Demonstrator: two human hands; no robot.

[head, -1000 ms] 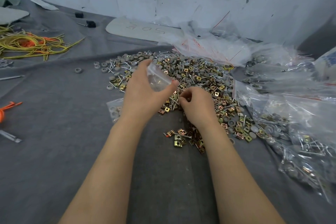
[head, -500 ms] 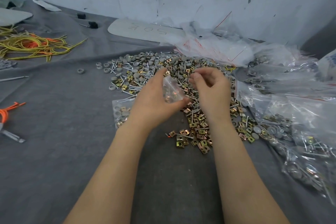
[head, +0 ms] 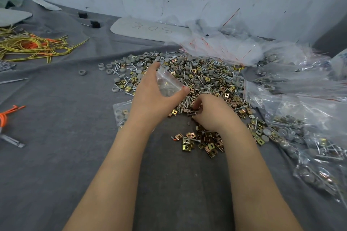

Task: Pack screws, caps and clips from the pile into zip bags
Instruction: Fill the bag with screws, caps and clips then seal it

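The left hand (head: 155, 97) gripped a small clear zip bag (head: 168, 82) between thumb and fingers, its contents blurred behind crinkled film. Just beside it, the right hand (head: 214, 116) curled knuckles-up into the pile (head: 202, 77) near the table's far edge: round grey caps (head: 139, 72), slim steel screws (head: 185, 106), brassy square clips (head: 186, 147). Its fingertips were hidden, so any catch could not be told. A flat filled bag (head: 120, 112) lay half under the left wrist on the grey felt table (head: 56, 155).
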